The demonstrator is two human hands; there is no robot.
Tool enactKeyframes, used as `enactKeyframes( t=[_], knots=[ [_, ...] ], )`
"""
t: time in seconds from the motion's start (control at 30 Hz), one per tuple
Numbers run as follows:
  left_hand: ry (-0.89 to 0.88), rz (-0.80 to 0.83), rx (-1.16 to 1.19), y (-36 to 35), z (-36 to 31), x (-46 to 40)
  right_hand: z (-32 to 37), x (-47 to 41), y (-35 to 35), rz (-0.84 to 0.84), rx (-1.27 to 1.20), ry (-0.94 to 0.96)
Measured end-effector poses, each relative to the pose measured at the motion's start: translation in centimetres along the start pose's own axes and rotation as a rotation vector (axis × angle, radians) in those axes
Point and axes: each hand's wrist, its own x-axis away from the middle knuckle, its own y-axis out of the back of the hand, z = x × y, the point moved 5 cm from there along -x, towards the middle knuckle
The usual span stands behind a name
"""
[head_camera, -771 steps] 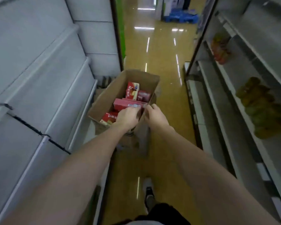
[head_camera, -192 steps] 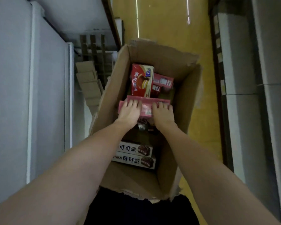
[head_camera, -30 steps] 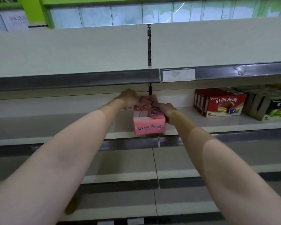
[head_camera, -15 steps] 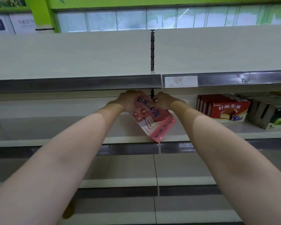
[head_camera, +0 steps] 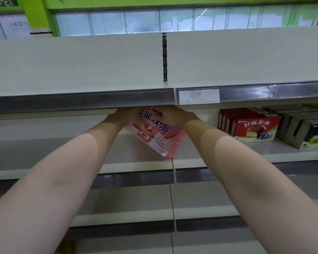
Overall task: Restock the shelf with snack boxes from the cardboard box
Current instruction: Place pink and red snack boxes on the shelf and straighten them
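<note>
Pink cardboard, a snack box [head_camera: 155,133] with a strawberry pie printed on its face, hangs tilted over the middle shelf [head_camera: 44,153], its lower corner down near the shelf's front edge. Both hands grip its upper end: the left hand [head_camera: 126,116] curled round the left side, the right hand [head_camera: 170,116] with fingers [head_camera: 157,112] bent over the front, partly hidden under the upper shelf rail [head_camera: 81,101]. Further right on that shelf stand red snack boxes [head_camera: 251,124] in a row, then green-printed boxes [head_camera: 314,133] beside them.
</note>
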Motion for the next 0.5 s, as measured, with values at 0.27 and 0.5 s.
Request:
enactKeyframes(
  t=[0.27, 0.5],
  knots=[
    [0.027, 0.002, 0.098, 0.2, 3.3, -0.5, -0.7, -1.4, -1.2, 0.026, 0.000, -0.015],
    [-0.023, -0.213, -0.112, -4.3, 0.4, -0.4, -1.8, 0.6, -1.0, -0.217, 0.250, 0.133]
  ],
)
